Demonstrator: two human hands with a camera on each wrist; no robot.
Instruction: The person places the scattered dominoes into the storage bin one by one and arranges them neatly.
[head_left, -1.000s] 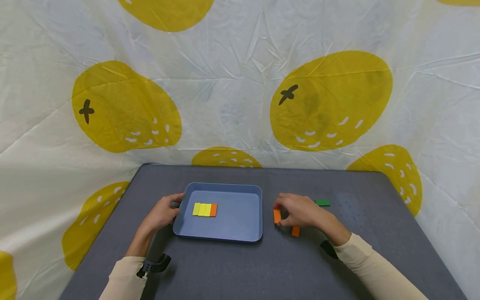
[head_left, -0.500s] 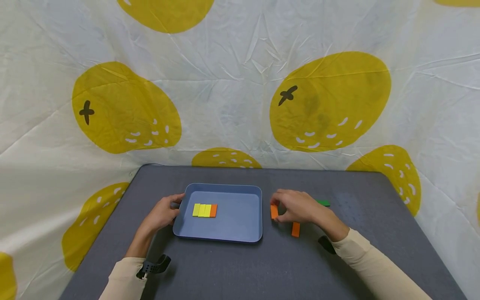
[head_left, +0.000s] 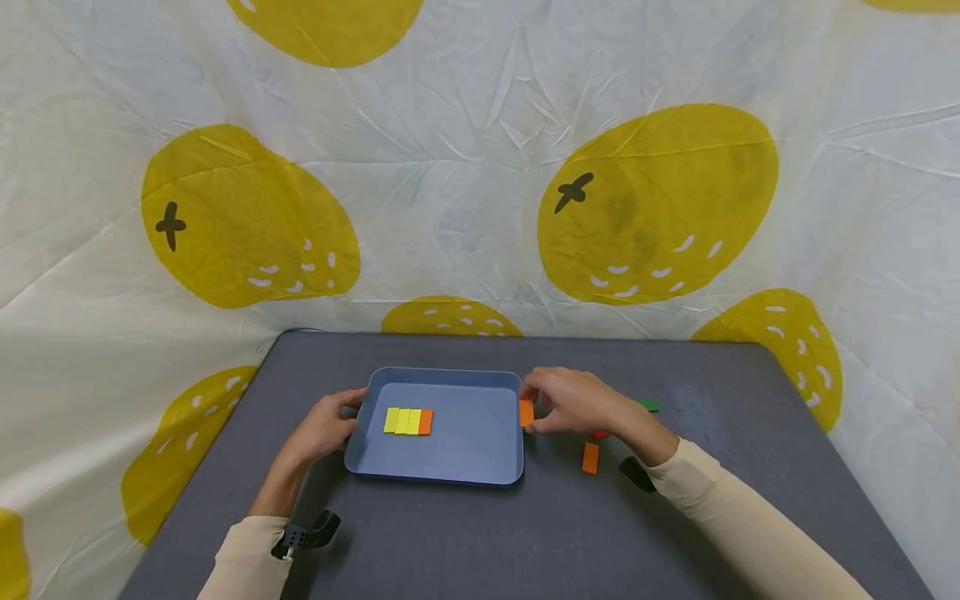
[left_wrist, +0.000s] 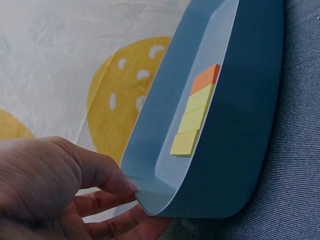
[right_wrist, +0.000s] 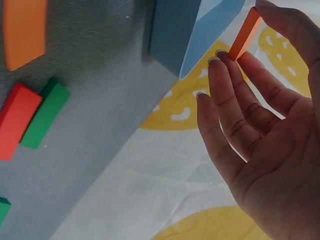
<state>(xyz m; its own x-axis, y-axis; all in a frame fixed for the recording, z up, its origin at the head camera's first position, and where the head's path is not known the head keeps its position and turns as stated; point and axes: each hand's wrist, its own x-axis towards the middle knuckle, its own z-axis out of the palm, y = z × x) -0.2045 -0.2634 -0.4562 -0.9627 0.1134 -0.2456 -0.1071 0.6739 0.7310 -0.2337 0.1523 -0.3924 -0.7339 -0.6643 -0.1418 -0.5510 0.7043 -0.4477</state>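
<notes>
My left hand [head_left: 325, 425] pinches the left rim of a blue tray [head_left: 472, 458], thumb on the rim and fingers underneath, as the left wrist view shows. Inside, yellow blocks [head_left: 403, 421] and an orange block [head_left: 426, 422] lie side by side in a row at the left half. Above the tray's right rim, my right hand [head_left: 573, 404] holds another flat orange block [head_left: 527, 413] on edge. The right wrist view shows this orange block [right_wrist: 245, 35] pinched between thumb and fingertips, the other fingers loosely bent.
Right of the tray, an orange block [head_left: 591, 458] lies on the grey table [head_left: 480, 542]. A red block [right_wrist: 17, 120] and a green block [right_wrist: 46, 114] lie together, partly hidden by the right arm in the head view. Another green piece [right_wrist: 2, 207] is farther off. A lemon-patterned cloth [head_left: 450, 208] hangs behind.
My right hand has lifted the orange block and carried it leftward to the tray's right rim, uncovering a bit of red block. The left hand and tray stay put.
</notes>
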